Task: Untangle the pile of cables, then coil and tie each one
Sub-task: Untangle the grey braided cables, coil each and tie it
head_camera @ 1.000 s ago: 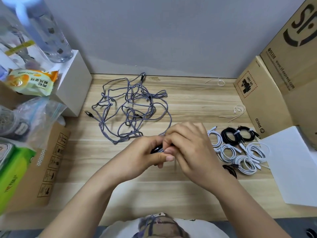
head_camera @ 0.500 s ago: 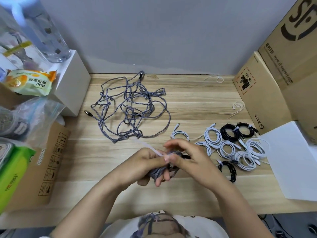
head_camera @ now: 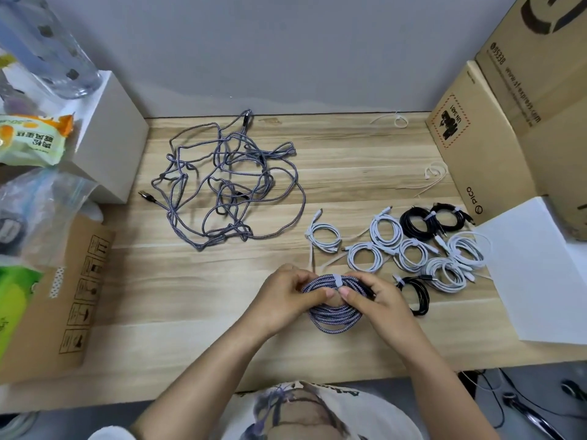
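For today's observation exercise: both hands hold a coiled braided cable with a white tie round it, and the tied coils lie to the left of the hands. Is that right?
Not quite. The head view shows both the left hand and right hand on the braided coil with its tie, but the tied coils lie to the right.

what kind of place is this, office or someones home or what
Likely a home desk or small packing corner, not certain. A wooden desk stands against a plain wall, shipping cartons are stacked at the right, and a snack packet and water bottle sit at the left.
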